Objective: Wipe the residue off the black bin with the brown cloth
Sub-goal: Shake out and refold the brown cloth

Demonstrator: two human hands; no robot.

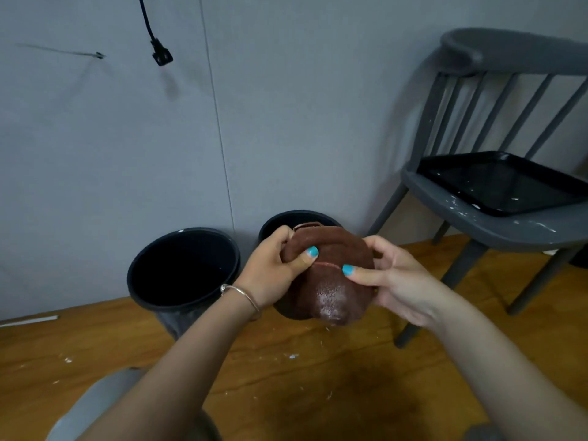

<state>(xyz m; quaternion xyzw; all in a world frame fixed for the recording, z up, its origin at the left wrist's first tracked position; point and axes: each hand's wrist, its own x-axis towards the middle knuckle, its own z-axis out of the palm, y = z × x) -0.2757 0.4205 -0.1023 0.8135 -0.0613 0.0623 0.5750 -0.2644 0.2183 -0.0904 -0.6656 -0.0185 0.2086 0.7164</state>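
Both of the person's arms reach forward and meet over the floor, and between them they hold up a bunched brown terry cloth [327, 275] with a pale wet smear on its lower face. The left hand [273, 268], its wrist ringed by a thin silver bangle [241, 294], has its fingers curled round the cloth's left edge, the thumb with its turquoise nail pressed across the front. The right hand [397, 278] comes in from the other side, palm turned toward the cloth, fingers curled behind its right edge and the thumb laid flat on the front, so the two thumbs nearly face each other. The cloth is off the floor, held in the air in front of a round black plastic bin [299, 218] standing against the grey wall [95, 138]; only the far arc of that bin's rim shows above the hands, and whether the cloth touches it I cannot tell. Just to the left stands a second round black plastic bin [183, 268], open and dark inside. The wooden floor [286, 377] carries small white flecks. To the right stands a grey spindle-backed chair [509, 230] with a black rectangular tray [506, 183] on its seat, white spatter along the seat edge. A black cable [156, 43] hangs on the wall.
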